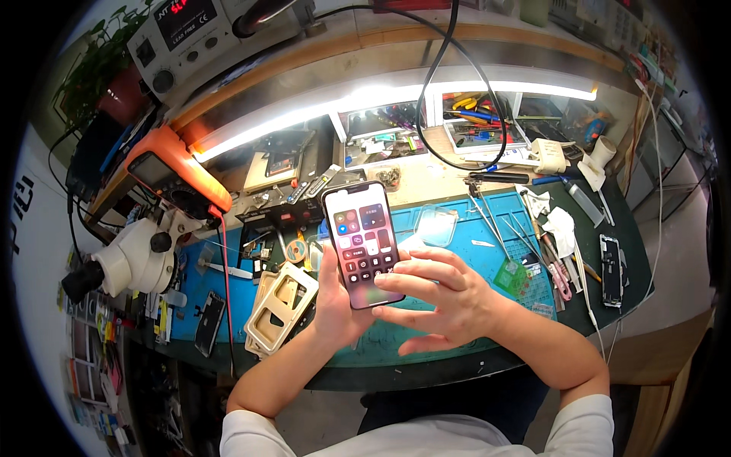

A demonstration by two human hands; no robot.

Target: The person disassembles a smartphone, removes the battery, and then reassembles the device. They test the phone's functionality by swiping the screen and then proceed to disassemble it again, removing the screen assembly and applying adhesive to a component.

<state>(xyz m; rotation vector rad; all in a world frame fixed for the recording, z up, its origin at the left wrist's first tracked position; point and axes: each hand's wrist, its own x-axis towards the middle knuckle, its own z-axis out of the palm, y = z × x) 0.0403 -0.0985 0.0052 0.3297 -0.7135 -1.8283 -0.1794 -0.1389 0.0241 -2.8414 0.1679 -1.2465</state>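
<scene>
A lit smartphone point(362, 247) is held upright over the bench, its screen showing a grid of rounded control tiles. My left hand point(339, 305) grips it along its left edge and lower back, the thumb lying on the left side. Over the lower right of the screen reaches my right hand point(442, 293), its fingers spread and holding nothing. One fingertip is at the row of small icons; whether it touches the glass I cannot tell. Under the phone lies a blue work mat point(487, 221). Beside my left forearm rests a beige phone-shaped frame holder point(282, 308).
An orange multimeter point(179, 175) and a white microscope point(126, 259) stand at left. Tweezers point(491, 221), a green circuit board point(512, 278) and an opened phone point(611, 270) lie at right. A black cable point(506, 114) loops down before the lit shelf.
</scene>
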